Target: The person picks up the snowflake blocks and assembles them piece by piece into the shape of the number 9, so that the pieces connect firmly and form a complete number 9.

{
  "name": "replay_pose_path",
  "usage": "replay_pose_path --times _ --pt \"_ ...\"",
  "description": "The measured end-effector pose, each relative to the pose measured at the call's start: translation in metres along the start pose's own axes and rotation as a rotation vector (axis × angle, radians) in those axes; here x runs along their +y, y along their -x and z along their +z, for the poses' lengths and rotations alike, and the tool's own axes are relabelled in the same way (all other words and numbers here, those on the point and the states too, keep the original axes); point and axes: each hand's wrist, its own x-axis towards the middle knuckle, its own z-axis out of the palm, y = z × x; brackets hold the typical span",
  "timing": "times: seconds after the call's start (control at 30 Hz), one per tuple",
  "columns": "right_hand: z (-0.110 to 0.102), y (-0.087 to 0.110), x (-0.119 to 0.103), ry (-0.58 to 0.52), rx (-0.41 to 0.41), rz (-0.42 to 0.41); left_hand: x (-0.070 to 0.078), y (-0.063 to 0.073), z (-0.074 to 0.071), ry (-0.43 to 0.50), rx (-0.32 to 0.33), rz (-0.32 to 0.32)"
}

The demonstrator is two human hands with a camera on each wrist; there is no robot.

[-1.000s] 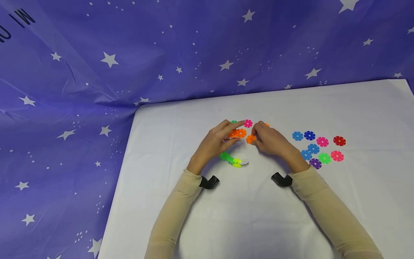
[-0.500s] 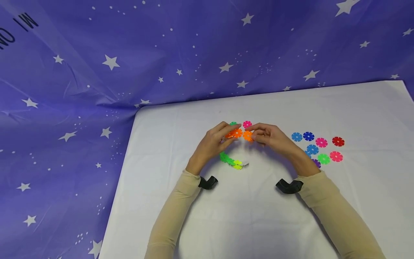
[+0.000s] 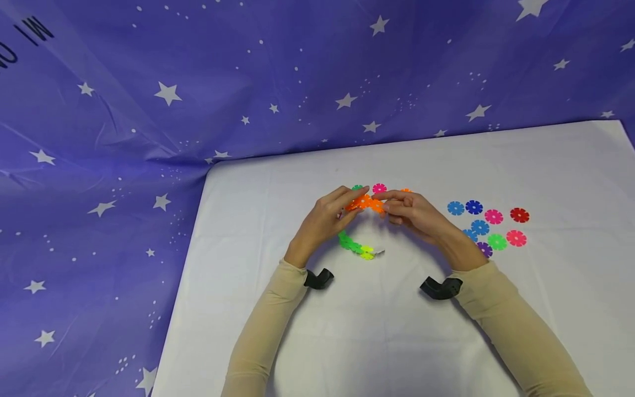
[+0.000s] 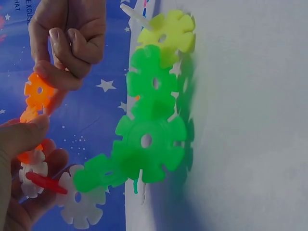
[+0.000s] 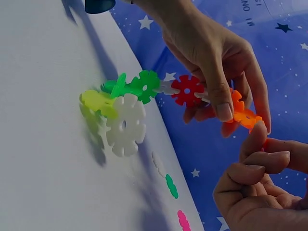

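Disc chain: we see it (image 4: 161,127) curving just right of centre in the head view, orange discs uppermost, yellow lower down.
End disc: orange (image 3: 377,206), meeting the chain between both hands; its slot is too small to read.
Left hand (image 3: 327,214): thumb and fingers clamped on the chain by its orange discs.
Right hand (image 3: 415,214): pinching the end disc.
Joining: we should align slots, grip near the joint, and press evenly.
Loose discs (image 3: 497,242): on the counter (image 3: 357,342), mostly right of centre.
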Motion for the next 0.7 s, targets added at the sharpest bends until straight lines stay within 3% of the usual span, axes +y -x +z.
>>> replay_pose_path --times 0.37,0.57,0.7 --pt "0.0025 0.0005 0.0013 -0.097 -0.018 -0.043 0.0035 -0.0009 -0.0002 -0.020 0.002 0.010" --pt "0.0042 0.0012 0.0026 -0.062 0.002 -0.085 0.0058 -0.0011 0.0004 -0.012 0.034 0.049" --pt "0.0051 0.0023 0.0021 -0.067 0.003 -0.088 0.0069 0.0002 0.0024 -0.054 0.050 0.096"
